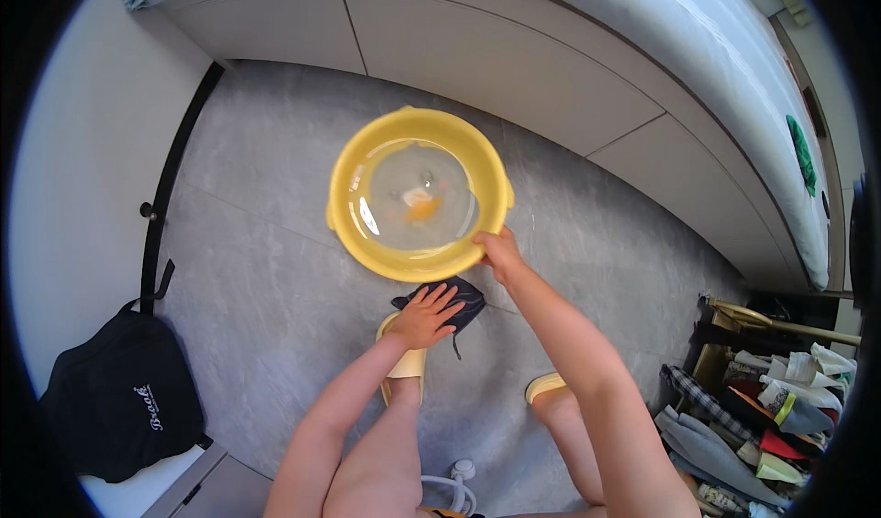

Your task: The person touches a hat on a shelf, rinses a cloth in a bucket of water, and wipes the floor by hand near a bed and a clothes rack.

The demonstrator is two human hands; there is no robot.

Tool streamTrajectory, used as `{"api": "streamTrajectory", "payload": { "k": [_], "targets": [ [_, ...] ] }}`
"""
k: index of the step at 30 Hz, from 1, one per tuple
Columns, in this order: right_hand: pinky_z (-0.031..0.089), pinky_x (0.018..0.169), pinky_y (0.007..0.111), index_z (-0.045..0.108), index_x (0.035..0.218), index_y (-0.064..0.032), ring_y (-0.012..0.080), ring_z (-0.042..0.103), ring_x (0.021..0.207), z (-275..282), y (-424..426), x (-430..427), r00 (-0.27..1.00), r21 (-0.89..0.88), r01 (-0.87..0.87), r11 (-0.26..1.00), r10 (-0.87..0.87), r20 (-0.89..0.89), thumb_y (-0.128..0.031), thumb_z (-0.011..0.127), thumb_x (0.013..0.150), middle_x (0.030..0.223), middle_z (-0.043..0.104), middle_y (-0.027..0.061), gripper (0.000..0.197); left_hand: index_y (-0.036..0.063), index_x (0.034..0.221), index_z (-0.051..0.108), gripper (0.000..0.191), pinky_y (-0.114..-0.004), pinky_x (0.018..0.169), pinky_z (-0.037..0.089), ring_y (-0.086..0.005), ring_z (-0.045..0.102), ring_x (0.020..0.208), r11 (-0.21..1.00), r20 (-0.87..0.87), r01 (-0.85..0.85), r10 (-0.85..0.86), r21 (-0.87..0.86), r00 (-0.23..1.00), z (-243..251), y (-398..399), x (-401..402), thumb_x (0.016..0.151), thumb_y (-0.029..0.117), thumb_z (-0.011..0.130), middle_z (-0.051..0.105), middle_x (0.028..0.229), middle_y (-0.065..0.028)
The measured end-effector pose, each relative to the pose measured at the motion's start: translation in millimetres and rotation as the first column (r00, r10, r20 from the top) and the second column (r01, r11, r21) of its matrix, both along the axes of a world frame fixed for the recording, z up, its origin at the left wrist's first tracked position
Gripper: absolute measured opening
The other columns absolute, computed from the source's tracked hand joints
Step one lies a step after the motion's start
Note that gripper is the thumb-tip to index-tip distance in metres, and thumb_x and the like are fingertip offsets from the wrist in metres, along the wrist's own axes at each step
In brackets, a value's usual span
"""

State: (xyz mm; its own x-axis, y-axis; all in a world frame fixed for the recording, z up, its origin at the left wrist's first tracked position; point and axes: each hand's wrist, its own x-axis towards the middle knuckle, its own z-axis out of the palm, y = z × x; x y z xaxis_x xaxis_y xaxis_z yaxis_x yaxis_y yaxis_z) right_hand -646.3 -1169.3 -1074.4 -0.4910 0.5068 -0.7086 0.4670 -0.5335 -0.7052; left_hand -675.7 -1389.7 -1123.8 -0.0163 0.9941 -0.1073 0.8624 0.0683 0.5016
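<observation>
A round yellow plastic basin [352,241] stands over the grey floor, with a pale centre and orange and white colouring at its bottom. Bright reflections inside look like water, though I cannot tell for sure. My right hand [501,253] grips the basin's lower right rim, thumb on top. Just below the basin, my left hand [421,317] is spread flat over a dark cloth item [470,300] with a thin cord trailing from it. Whether the palm presses on the cloth or hovers above is unclear. Part of the cloth is hidden under that hand.
A bed base with panelled sides [495,71] runs along the back. At left, a black bag [131,394] leans near a white door [103,174]. Clothes [729,442] hang on a rack at right. A white cable with a plug [463,471] lies between my slippered feet.
</observation>
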Motion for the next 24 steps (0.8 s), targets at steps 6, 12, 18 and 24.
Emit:
{"api": "streamTrajectory", "payload": {
  "k": [6,12,18,24],
  "targets": [
    [0.054,0.054,0.031,0.052,0.11,-0.0065,0.0194,0.064,0.071,-10,-18,-59,0.993,-0.029,-0.045,0.999,0.041,-0.107,-0.006,0.056,0.075,0.091,0.062,0.0091,0.035,0.0249,0.134,0.041,0.051,-0.054,0.105,0.018,-0.0316,0.019,0.135,0.99,-0.116,-0.057,0.042,-0.132,0.992,0,1,10,0.088,0.047,0.043,0.019,0.148,-0.0093],
    [0.052,0.059,0.029,0.017,0.139,-0.0038,0.0211,0.062,0.085,-4,13,-37,0.99,-0.214,-0.079,0.974,0.051,-0.135,-0.011,0.061,0.078,0.102,0.059,0.0128,0.076,0.0288,0.131,0.044,0.05,-0.051,0.099,0.027,-0.0339,0.027,0.129,0.966,-0.375,0.143,-0.218,-0.217,0.901,-6,41,15,0.086,0.051,0.044,0.021,0.147,-0.0085],
    [0.046,0.069,0.027,0.016,0.142,-0.0078,0.0132,0.055,0.087,-6,46,118,0.935,-0.012,-0.304,0.952,0.297,-0.192,-0.017,0.06,0.083,0.107,0.056,0.0075,0.074,0.0309,0.137,0.033,0.051,-0.049,0.104,0.019,-0.032,0.02,0.133,0.709,-0.383,0.415,-0.677,-0.571,0.629,13,110,-18,0.089,0.048,0.039,0.008,0.151,-0.0086],
    [0.034,0.099,0.043,0.04,0.125,0.0072,0.0405,0.044,0.115,-36,145,336,0.869,0.765,-0.43,0.48,-0.009,0.494,-0.021,0.052,0.084,0.124,0.046,0.026,0.051,0.0069,0.135,0.034,0.053,-0.047,0.108,0.017,-0.0385,0.015,0.134,0.956,-0.295,-0.288,0.29,0.049,0.911,-37,238,1,0.09,0.034,0.04,0.016,0.146,-0.0195]
  ]
}}
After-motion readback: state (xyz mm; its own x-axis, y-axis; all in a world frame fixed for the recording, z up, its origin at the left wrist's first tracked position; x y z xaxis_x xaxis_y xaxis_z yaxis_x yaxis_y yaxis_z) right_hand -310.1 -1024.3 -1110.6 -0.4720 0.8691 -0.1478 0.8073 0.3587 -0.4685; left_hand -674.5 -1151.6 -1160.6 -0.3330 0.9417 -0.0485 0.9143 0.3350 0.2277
